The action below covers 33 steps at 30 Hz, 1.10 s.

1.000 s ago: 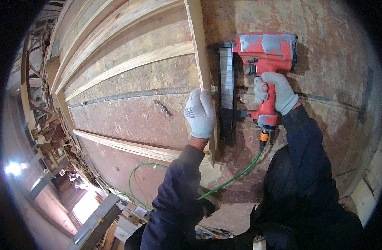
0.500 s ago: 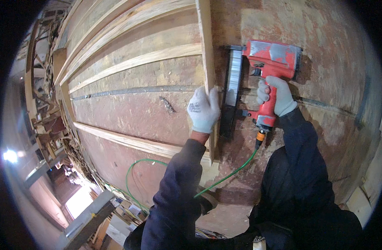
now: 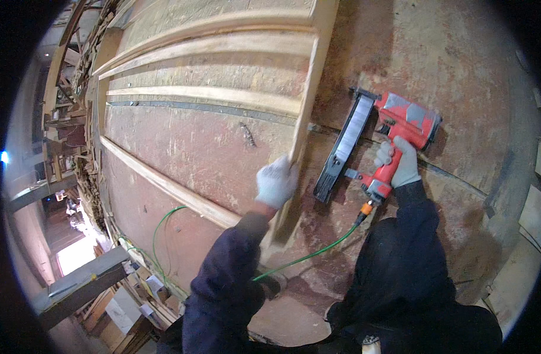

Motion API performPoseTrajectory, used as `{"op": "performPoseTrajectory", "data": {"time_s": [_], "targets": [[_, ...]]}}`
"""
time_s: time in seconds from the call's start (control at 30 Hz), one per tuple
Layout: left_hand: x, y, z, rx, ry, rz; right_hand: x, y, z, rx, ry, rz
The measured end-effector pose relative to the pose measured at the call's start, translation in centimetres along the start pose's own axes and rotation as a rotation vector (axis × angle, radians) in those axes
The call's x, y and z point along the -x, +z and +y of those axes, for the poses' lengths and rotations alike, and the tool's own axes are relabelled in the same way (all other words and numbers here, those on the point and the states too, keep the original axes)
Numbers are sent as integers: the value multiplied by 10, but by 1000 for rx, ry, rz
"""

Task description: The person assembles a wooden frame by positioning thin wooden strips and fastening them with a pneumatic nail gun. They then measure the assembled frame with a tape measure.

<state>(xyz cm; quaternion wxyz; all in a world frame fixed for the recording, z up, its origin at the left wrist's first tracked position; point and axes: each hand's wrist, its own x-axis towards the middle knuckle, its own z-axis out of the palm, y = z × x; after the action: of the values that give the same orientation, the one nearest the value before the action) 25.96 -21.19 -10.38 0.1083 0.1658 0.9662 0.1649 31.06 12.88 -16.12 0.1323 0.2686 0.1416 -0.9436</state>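
Observation:
My left hand, in a white glove, is closed around the upright end strip of a pale wooden frame. Several long slats run leftward from that strip. My gloved right hand grips the handle of a red pneumatic nail gun with worn grey patches. The gun's long magazine, with a pale strip of fasteners, points toward the frame and stands a little to the right of the end strip. A green air hose joins the handle's base through an orange coupling.
Beneath the frame is a worn reddish-brown surface with a dark seam across it. A small dark scrap lies between the slats. Stacked wood fills the far left. A grey beam and loose boards show at lower left.
The whole view has shifted and turned. The frame's end strip now leans more, and the nail gun appears lower and tilted. Both hands keep their holds.

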Motion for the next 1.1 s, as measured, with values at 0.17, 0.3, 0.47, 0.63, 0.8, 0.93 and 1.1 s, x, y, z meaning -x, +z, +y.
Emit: {"op": "performPoseTrajectory", "data": {"time_s": [0.17,0.3,0.47,0.63,0.8,0.93,1.1], "targets": [[51,-27,-31,-105,-54,-238,26,-9,10,-126,-74,23],[44,-38,-31,-234,-80,-486,23,-13,18,-141,-87,79],[32,-47,-22,-347,-66,-617,11,-29,32,-99,-130,237],[17,-49,-25,-412,28,-827,3,-42,35,-110,-105,225],[5,-44,-37,-426,56,-970,7,-36,37,-60,-131,301],[-23,-53,-39,-319,189,-942,12,-29,37,426,-319,440],[-74,-100,-55,8,28,-321,7,-16,42,560,-476,620]]}}
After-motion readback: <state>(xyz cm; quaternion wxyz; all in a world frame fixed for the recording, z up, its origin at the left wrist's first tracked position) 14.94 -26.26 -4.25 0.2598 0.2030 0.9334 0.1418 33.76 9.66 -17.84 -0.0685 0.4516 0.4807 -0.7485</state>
